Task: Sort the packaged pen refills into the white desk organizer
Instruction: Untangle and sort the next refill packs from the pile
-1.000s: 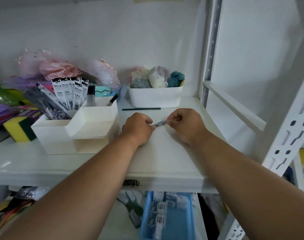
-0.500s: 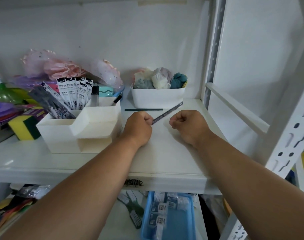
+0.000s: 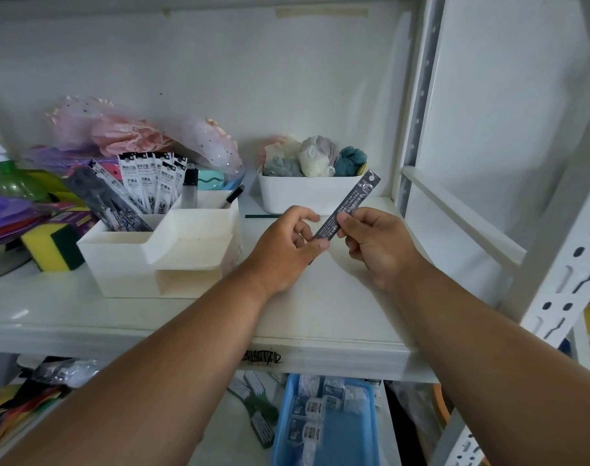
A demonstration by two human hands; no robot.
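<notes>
While standing upright in white desk organizer [image 3: 125, 260] rear compartment: packaged refills [image 3: 152, 185]. Right of organizer, above shelf [image 3: 337, 297]: left hand [image 3: 287, 247], fingers curled, lower end of dark refill packet [image 3: 345, 206] pinched. Further right: right hand [image 3: 374, 243], same packet pinched mid-length, tilted up-right.

Refill packets [image 3: 152, 186] upright in organizer [image 3: 159, 253] at left, bin [image 3: 307, 193] behind-right, perhaps apart.

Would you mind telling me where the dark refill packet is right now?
In the head view, the dark refill packet is held right of centre between both hands, tilted up in front of the white bin.
</notes>
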